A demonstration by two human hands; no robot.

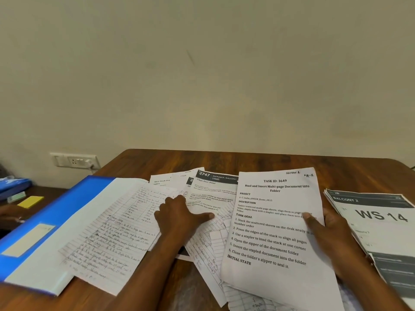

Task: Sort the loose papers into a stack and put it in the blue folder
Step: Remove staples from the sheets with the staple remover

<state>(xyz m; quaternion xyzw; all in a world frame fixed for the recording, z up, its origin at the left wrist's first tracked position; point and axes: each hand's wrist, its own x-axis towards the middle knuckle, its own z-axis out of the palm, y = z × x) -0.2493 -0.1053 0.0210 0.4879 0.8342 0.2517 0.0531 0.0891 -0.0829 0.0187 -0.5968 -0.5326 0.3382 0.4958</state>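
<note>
The blue folder (51, 212) lies open at the left of the wooden table, its white inside showing. A handwritten lined sheet (110, 241) overlaps its right side. Several loose printed and handwritten papers (211, 198) are spread across the middle. My left hand (179, 216) rests flat on these papers, fingers spread. My right hand (330, 232) grips the right edge of a printed sheet headed "TASK ID: 3649" (269, 234), thumb on top and fingers underneath, with the sheet lifted slightly off the pile.
A pile of printed sheets marked "WS 14" (379, 223) lies at the right table edge. A yellow pad (30, 202) and blue items (13, 185) sit on a lower surface at the left. A wall socket (75, 161) is behind. A wall backs the table (247, 161).
</note>
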